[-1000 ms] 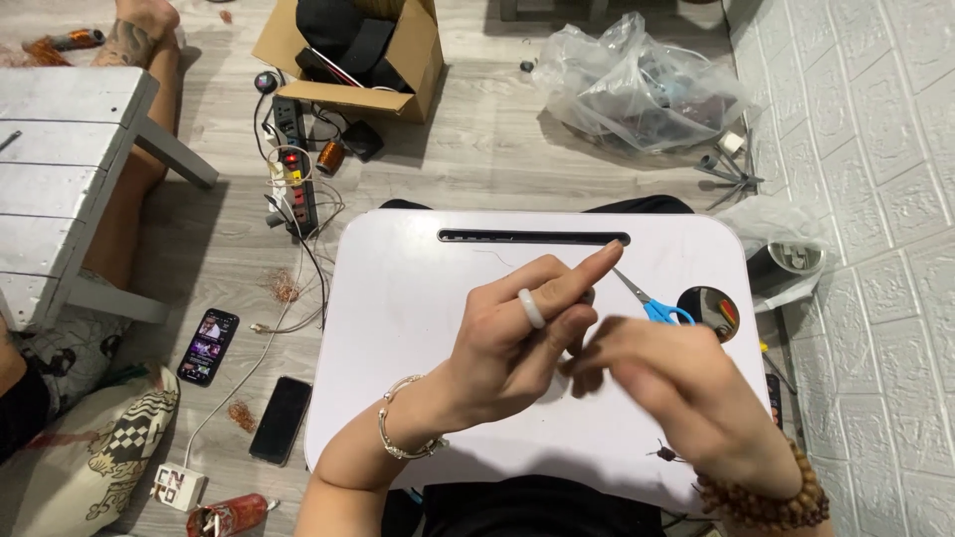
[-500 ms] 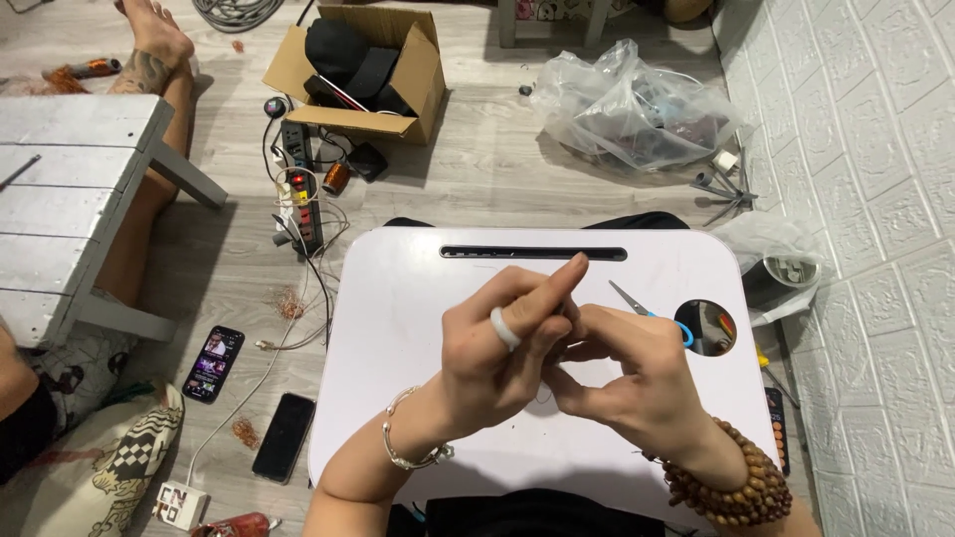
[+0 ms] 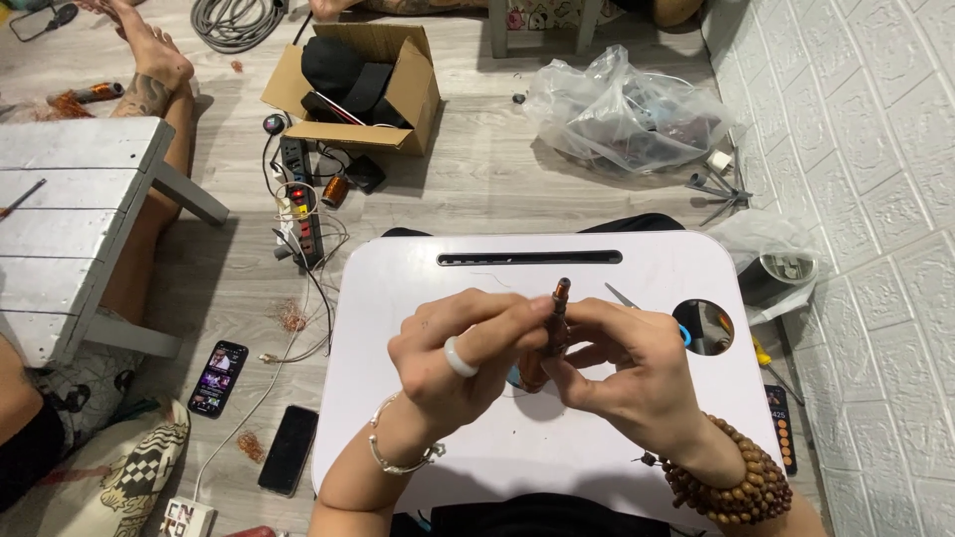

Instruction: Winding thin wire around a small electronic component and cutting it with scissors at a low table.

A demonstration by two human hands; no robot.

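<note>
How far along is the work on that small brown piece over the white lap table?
Done: scissors lie set down on the lap table. In hand: left hand and right hand pinch a slim brown cylindrical piece, held upright between the fingertips. Left: cannot tell; the hands hide its lower end.

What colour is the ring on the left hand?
White: the ring on the left hand, head view.

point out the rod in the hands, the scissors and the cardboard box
rod [image 3: 560, 310], head view, upper shaft above the fingers
scissors [image 3: 624, 295], head view, bare blade on the white tray
cardboard box [image 3: 422, 94], head view, right side wall
</note>
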